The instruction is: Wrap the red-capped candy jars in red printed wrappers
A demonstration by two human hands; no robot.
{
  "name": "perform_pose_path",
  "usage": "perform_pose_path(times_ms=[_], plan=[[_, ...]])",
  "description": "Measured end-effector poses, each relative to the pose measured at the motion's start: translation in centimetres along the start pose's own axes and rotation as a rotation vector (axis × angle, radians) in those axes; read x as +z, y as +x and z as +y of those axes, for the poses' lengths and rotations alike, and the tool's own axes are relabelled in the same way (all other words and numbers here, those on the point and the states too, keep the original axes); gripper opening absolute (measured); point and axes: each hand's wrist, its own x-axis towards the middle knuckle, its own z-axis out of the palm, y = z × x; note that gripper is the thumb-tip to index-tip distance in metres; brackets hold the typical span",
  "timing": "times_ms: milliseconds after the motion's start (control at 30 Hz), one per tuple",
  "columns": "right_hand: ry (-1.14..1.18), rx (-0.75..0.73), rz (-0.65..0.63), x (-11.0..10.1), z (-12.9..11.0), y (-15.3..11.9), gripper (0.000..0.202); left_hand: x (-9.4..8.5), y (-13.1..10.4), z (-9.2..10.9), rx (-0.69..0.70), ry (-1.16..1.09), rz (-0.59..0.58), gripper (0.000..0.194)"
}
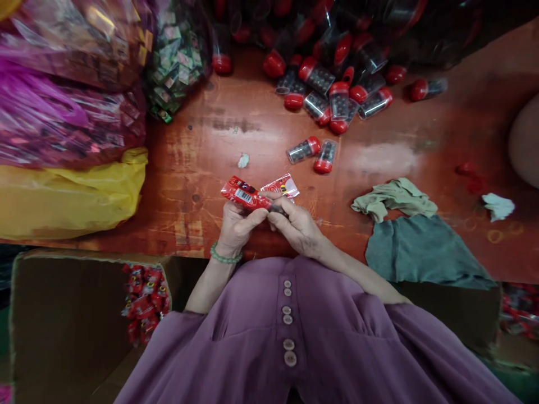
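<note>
Close to the table's front edge, my left hand [239, 224] is closed on a red printed wrapper [242, 192] with a barcode, which points out to the left. My right hand [297, 221] pinches a small dark tube [278, 210] at the wrapper's right end; my fingers hide most of it. Whether the tube is inside the wrapper or against it, I cannot tell. Just beyond my right fingers lies a second red printed wrapper [283, 186], partly covered by them. Two clear tubes with red caps and dark contents, one a slanted tube [304, 150] and one an upright-facing tube [325, 156], lie farther back.
A heap of red-capped tubes [330, 98] covers the table's back. Bulging bags stand left, including a yellow bag [71, 196] and a pink bag [76, 123]. Cloths [421, 247] lie right. Below the table edge, an open carton [63, 314] holds red wrapped pieces [145, 303].
</note>
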Motion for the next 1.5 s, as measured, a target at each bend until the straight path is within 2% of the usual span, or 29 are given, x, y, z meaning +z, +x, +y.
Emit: perform_pose_path(times_ms=[133,200,300,400,533,700,800,867,1000,1133,1233,1367,1500], plan=[[0.092,0.067,0.009,0.2,-0.1,0.3,0.021,0.5,0.1,0.3,-0.013,-0.026,0.038,0.035],[0.054,0.079,-0.025,0.2,-0.2,0.4,0.017,0.9,0.1,0.5,0.022,-0.082,0.082,0.037],[-0.044,0.08,-0.068,0.0,-0.4,0.4,0.018,1.1,0.2,0.4,0.049,-0.153,0.098,0.028],[-0.141,0.079,-0.095,-0.2,-0.1,0.2,0.021,1.0,0.0,0.4,0.065,-0.166,0.044,0.018],[-0.202,0.132,-0.133,-0.4,0.1,-0.1,0.026,0.8,-0.1,0.8,0.083,-0.075,-0.064,0.012],[0.039,0.123,-0.159,-0.3,-0.3,0.2,0.024,0.3,0.1,1.2,0.049,0.049,-0.136,0.017],[0.137,0.115,-0.147,0.0,-0.3,0.5,0.019,0.3,0.1,1.1,0.063,-0.025,-0.082,0.043],[0.135,0.123,-0.161,0.1,-0.1,0.7,0.018,0.5,0.1,0.8,0.061,-0.088,0.016,0.053],[0.039,0.118,-0.116,0.3,0.3,0.9,0.016,0.9,0.2,0.3,0.063,-0.091,0.187,0.039],[-0.072,0.104,-0.079,0.3,0.2,0.7,0.019,1.1,0.1,-0.1,0.084,-0.079,0.164,0.038],[0.068,0.146,-0.088,0.6,0.2,0.6,0.022,1.3,-0.2,-0.3,0.047,-0.07,0.11,0.035],[0.314,0.159,-0.086,1.1,0.7,0.7,0.024,1.3,-0.2,-0.2,-0.058,-0.038,0.098,0.04],[0.349,0.139,-0.094,1.2,1.2,1.1,0.027,0.9,0.1,0.0,-0.003,-0.092,0.112,0.049]])
